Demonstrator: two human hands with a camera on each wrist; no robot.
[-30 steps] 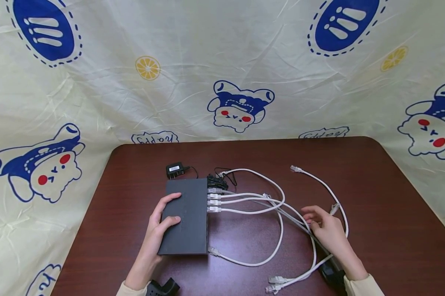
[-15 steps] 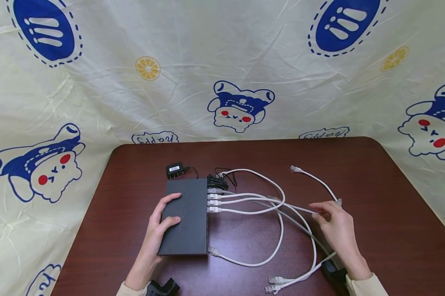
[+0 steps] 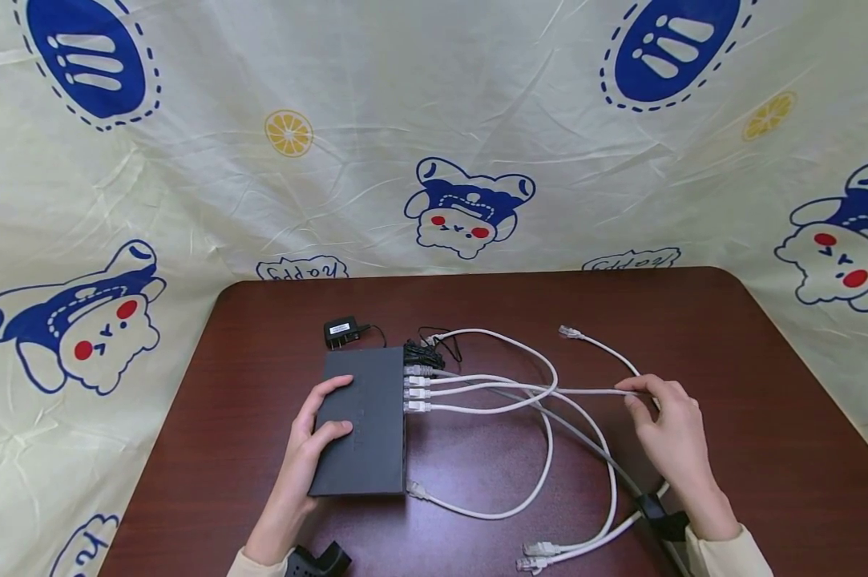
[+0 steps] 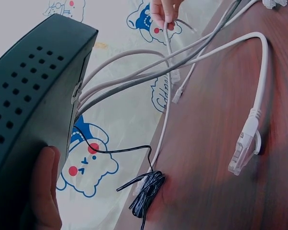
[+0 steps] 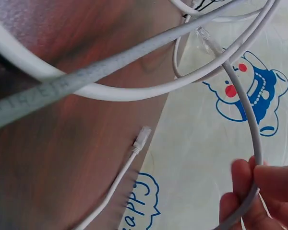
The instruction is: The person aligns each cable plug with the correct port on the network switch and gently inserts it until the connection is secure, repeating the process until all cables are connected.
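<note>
My left hand [image 3: 305, 453] grips the left side of a dark grey network switch [image 3: 365, 453], with thumb and a finger on its top. Several network cables are plugged into the switch's right side, with their plugs [image 3: 419, 394] in a row. My right hand [image 3: 668, 433] pinches a white network cable [image 3: 588, 392] between thumb and fingers, right of the switch. In the right wrist view the pinched cable [image 5: 252, 127] bends down into the fingertips; its far end is out of sight. A grey cable [image 3: 578, 431] passes under the right wrist.
A black power adapter [image 3: 342, 331] and its bundled cord [image 3: 424, 354] lie behind the switch. A loose plug [image 3: 569, 331] sits at back right, two plugs [image 3: 540, 556] near the front. Another cable [image 3: 502, 517] curves to the switch's front right corner. A patterned cloth [image 3: 376, 200] hangs behind the table.
My right hand has moved right and toward the back, drawing the pinched white cable straighter. The back-right loose plug has shifted slightly left. My left hand and the switch stay put.
</note>
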